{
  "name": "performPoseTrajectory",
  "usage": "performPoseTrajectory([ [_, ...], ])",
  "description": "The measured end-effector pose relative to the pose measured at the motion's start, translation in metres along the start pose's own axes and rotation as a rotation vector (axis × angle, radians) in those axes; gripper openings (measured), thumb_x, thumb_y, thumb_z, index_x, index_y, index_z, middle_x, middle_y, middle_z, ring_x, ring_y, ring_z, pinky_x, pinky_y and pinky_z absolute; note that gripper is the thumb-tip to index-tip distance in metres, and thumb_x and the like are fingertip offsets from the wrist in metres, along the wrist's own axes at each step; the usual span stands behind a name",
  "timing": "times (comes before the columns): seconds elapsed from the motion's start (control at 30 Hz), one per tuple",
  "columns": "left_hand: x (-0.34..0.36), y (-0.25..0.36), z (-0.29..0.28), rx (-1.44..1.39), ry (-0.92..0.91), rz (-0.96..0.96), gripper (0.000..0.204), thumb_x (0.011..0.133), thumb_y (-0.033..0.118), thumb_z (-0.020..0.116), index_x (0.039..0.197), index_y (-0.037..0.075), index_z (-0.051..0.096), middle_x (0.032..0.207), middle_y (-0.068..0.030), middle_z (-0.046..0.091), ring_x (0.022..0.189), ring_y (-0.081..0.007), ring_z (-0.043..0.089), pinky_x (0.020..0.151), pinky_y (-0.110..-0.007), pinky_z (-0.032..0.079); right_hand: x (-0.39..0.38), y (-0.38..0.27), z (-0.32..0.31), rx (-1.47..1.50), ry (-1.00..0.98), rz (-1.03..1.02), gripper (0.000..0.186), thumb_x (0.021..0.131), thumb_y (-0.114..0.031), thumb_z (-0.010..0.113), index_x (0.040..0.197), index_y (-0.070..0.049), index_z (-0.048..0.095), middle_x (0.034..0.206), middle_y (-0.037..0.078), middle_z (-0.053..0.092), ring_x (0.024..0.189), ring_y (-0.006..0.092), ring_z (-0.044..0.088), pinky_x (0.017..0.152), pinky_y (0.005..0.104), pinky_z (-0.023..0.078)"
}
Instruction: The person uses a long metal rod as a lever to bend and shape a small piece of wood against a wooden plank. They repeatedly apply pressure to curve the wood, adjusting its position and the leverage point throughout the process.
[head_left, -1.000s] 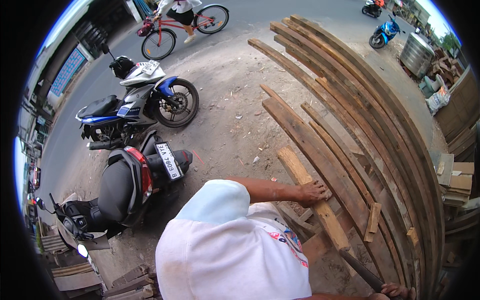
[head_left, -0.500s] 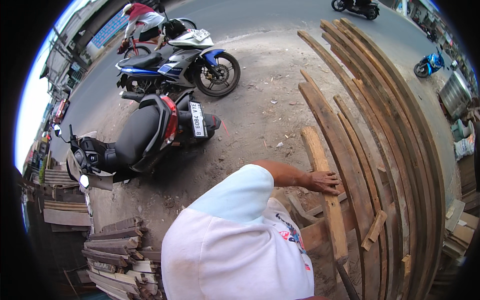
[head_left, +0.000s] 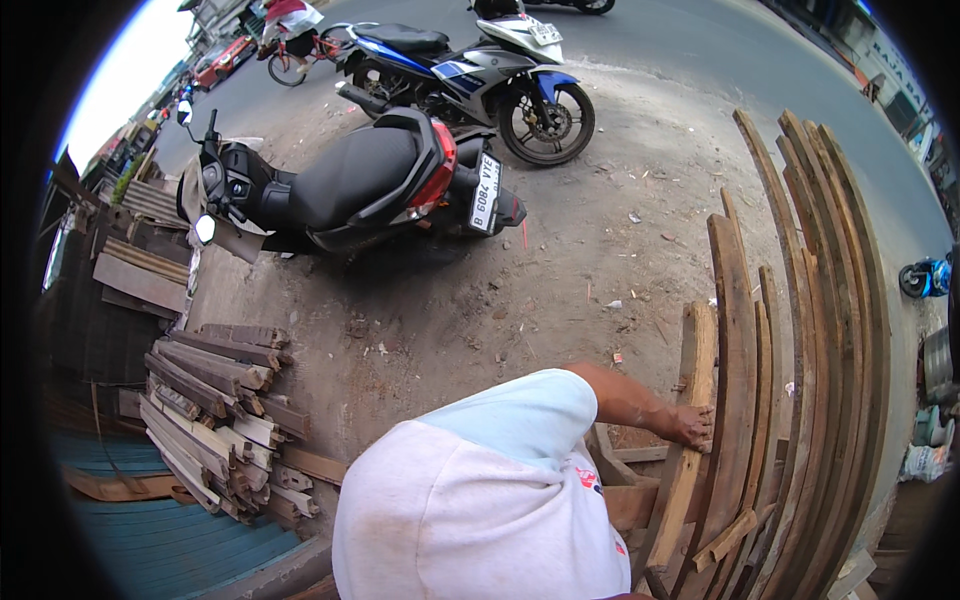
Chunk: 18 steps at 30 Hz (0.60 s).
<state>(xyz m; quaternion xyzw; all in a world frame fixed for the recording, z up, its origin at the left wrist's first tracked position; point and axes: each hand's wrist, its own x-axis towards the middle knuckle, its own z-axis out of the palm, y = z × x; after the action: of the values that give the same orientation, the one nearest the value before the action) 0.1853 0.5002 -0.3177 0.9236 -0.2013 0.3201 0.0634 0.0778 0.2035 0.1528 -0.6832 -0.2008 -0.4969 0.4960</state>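
My left hand (head_left: 690, 427) rests on a squared wooden beam (head_left: 683, 480), its fingers bent over the beam's right edge. The beam lies lengthwise, with its far end (head_left: 698, 325) beyond the hand and its near end low in the picture. A short wood offcut (head_left: 725, 540) lies just right of the beam's near part, across longer planks. At the near end, a dark narrow thing (head_left: 655, 582) shows, too little of it to name. My right hand is out of sight, and my white-shirted shoulder covers the lower middle.
Long planks (head_left: 845, 330) lie side by side on the right. A stack of wood pieces (head_left: 215, 410) stands at left. Two parked motorcycles, a black one (head_left: 360, 180) and a blue-white one (head_left: 480, 75), stand ahead on the dirt. Beyond runs the road (head_left: 680, 45), with a cyclist (head_left: 295, 35).
The view has turned and shifted, so the motorcycles and planks sit further right. My left hand's spread fingers have drawn in around the beam's edge.
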Motion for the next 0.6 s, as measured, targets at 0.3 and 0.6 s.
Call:
performPoseTrajectory([
  [0.3,0.022,0.005,0.015,-0.120,-0.314,-0.060,0.011,0.090,0.027,0.056,0.091,0.023,0.067,0.087,-0.0055,0.064,0.092,-0.0303,0.065,0.096,-0.066,0.041,0.007,-0.010,0.064,-0.148,-0.019,-0.030,0.040,0.108,-0.040,0.045,0.099,-0.002,0.051,0.059,-0.002,0.038,0.039,0.0062,0.033,0.031,0.0208,0.029],
  [0.6,0.045,-0.027,-0.043,-0.257,-0.590,-0.013,0.028,0.083,0.021,0.065,0.110,0.018,0.069,0.100,-0.0082,0.067,0.101,-0.0275,0.067,0.088,-0.049,0.047,-0.015,0.020,0.051,-0.395,-0.006,0.042,0.080,0.100,-0.069,0.032,0.106,0.010,0.048,0.062,0.002,0.035,0.042,0.0137,0.036,0.039,0.0283,0.037],
])
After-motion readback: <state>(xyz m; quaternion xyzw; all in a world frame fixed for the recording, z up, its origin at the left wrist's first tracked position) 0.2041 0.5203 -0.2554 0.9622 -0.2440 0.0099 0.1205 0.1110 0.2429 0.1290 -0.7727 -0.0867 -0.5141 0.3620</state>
